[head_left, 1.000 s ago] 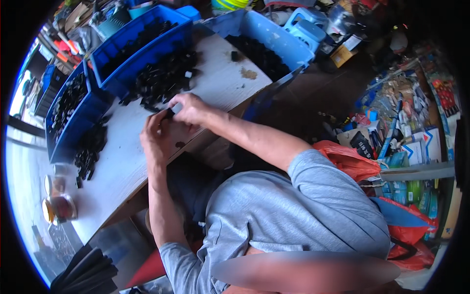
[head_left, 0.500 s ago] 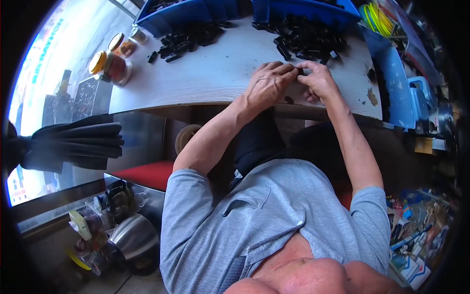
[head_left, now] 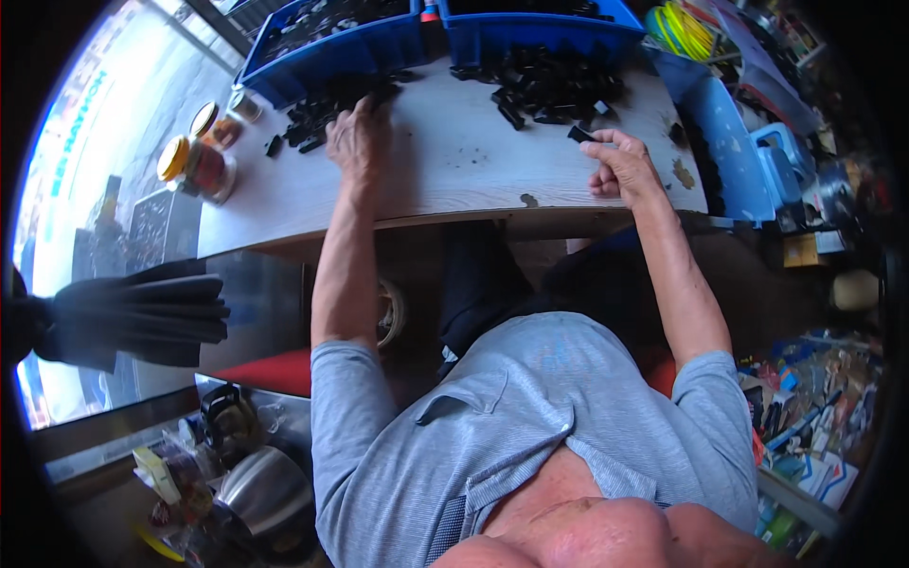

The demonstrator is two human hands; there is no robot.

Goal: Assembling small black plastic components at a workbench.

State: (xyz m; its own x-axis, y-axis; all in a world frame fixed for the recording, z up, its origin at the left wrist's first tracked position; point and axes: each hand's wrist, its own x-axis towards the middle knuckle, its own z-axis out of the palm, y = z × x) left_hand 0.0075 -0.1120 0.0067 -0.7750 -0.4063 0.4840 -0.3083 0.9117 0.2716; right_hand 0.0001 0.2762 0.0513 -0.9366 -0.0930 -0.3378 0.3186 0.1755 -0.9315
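Observation:
Small black plastic pieces lie in two loose heaps on the pale wooden tabletop (head_left: pixel 454 161). Over the near edge of the left heap (head_left: pixel 317 118) reaches my left hand (head_left: pixel 358 142), fingers stretched forward and apart, their tips among the pieces and slightly blurred. Toward the right side of the table, my right hand (head_left: pixel 622 170) pinches a short black piece (head_left: pixel 579 134) between thumb and forefinger, its other fingers curled. That piece is just off the near side of the right heap (head_left: pixel 554 90).
Two blue bins (head_left: pixel 331 47) of black parts stand at the far edge. Lidded jars (head_left: pixel 197 166) line the left side. A light-blue container (head_left: pixel 739 151) is beside the table's right edge. A metal kettle (head_left: pixel 265 492) sits low at left.
My left hand has left my right hand and moved left to the left heap. My right hand keeps the black piece, now held apart from the left. The view has shifted slightly.

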